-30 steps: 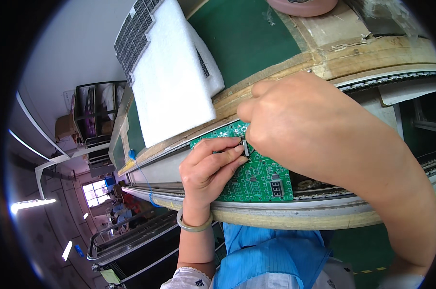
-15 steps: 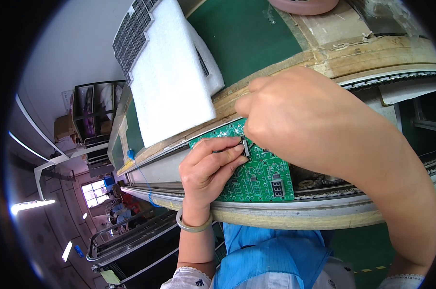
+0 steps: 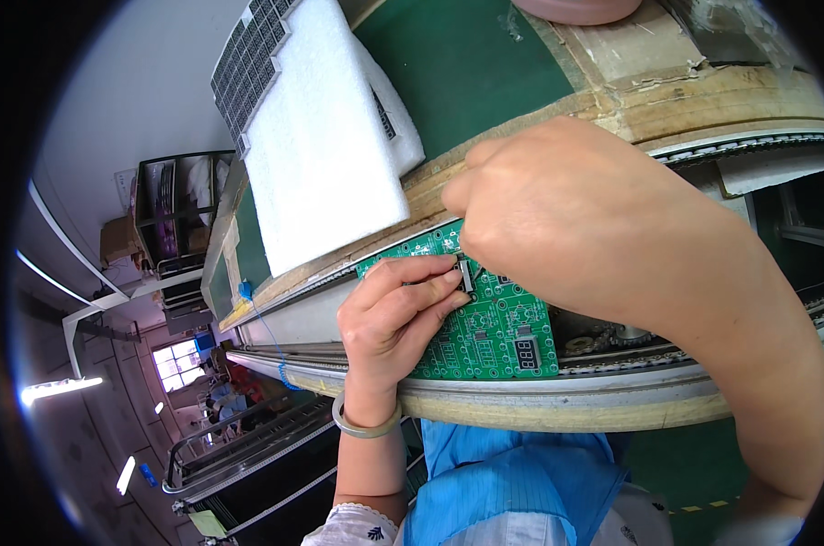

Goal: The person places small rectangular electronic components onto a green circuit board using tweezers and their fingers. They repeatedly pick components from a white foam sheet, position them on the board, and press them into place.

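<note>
A green circuit board [image 3: 485,350] with rows of small parts lies across the rails in front of me. My left hand [image 3: 384,309] pinches a small digit display [image 3: 467,276] by thumb and fingertips, upright against the board. Over the board's far right part, my right hand [image 3: 557,214] is closed with its back toward me. A thin dark tip [image 3: 478,271] shows below its fingers, beside the display; the rest of what it grips is hidden. Another digit display [image 3: 526,353] sits at the board's near right corner.
White foam [image 3: 321,173] stands beyond the left hand, with a block of dark digit displays [image 3: 252,68] at its edge. A pink container [image 3: 580,7] is at the far side. Chain rails [image 3: 648,360] run left to right under the board. A blue coiled cord [image 3: 285,377] hangs at left.
My right hand has shifted very slightly, and the dark tip beside the display shows a little more. The left hand keeps its pinch in the same place.
</note>
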The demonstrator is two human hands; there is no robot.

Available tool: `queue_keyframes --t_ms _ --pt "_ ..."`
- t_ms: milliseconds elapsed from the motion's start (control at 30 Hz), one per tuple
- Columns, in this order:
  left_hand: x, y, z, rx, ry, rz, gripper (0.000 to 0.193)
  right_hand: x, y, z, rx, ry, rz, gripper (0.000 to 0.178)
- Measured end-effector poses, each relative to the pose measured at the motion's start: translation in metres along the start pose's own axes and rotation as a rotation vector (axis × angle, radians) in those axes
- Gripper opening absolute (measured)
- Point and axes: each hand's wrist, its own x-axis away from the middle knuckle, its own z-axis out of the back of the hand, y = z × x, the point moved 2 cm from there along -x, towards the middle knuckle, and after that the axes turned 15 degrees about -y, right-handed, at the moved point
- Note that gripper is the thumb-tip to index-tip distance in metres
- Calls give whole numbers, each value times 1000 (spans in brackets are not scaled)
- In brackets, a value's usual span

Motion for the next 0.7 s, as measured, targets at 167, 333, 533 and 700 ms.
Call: queue_keyframes --t_ms 167,333,533,700 --pt "0 0 0 -1 0 -4 22 0 -5 1 114 23 -14 8" --pt "-1 1 0 -7 3 -4 22 1 -1 4 -78 -27 -21 9" --pt "-2 1 0 -2 1 -11 22 -2 -1 3 -5 -6 -8 9" --pt "0 1 0 -21 4 -7 23 3 -4 4 89 36 -19 9"
